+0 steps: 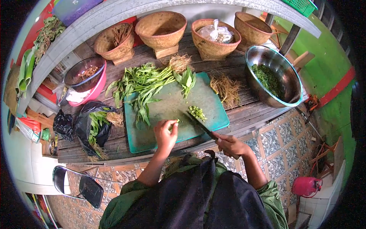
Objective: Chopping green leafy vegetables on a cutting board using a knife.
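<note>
My right hand (232, 145) grips a knife (201, 125) by its handle, the dark blade lying over the teal-edged cutting board (168, 106). Beside the blade is a small pile of chopped green stems (197, 112). My left hand (166, 134) pinches a small green stem piece (177, 120) between thumb and fingers, above the board's near part. Leafy water spinach (148, 77) lies across the board's far left, with roots (180, 63) at its end. A short leafy bunch (186, 81) rests near them. Cut-off roots (226, 90) lie right of the board.
A steel bowl (296, 86) with chopped greens stands at the right edge. Several woven baskets (161, 27) line the back. Left are a pink basin (98, 93) and a black plastic bag (81, 120) with rooted greens. A folding chair (91, 190) stands lower left, a pink gas cylinder (304, 186) lower right.
</note>
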Demonstrator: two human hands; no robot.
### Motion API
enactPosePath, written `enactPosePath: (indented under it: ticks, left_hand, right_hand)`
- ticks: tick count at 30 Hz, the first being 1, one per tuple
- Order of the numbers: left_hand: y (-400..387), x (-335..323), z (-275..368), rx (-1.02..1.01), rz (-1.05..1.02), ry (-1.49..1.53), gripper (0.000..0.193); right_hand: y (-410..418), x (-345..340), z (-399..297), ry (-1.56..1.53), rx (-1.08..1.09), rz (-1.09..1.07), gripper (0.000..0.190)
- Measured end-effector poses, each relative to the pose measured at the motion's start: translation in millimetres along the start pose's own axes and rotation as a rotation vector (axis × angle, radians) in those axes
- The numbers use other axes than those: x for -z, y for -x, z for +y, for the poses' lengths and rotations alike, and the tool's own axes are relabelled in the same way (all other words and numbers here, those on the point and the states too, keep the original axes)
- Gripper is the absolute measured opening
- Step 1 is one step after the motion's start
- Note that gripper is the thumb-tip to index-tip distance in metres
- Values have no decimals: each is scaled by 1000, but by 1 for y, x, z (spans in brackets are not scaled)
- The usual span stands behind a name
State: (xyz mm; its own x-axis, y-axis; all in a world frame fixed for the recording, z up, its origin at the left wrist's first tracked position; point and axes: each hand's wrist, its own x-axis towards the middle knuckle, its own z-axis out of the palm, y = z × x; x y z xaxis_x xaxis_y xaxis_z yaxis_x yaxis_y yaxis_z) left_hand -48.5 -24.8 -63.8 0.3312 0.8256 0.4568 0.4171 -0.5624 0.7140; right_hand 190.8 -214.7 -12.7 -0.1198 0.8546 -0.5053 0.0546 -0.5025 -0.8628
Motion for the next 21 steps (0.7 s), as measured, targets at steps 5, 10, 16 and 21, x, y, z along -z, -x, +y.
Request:
enactPosePath:
  ticks: [5, 10, 16, 21]
  left_hand:
    - [9, -32, 4, -41, -133, -64, 8]
    - [10, -39, 9, -40, -118, -213, 10]
    - [11, -40, 10, -36, -114, -257, 12]
    - [9, -41, 11, -47, -91, -228, 10]
  right_hand:
    - [5, -36, -16, 573, 216, 326, 48]
    - [1, -64, -6, 683, 311, 430, 44]
    - [11, -66, -19, 727, 157, 351, 42]
    - [-18, -58, 4, 665, 434, 429, 41]
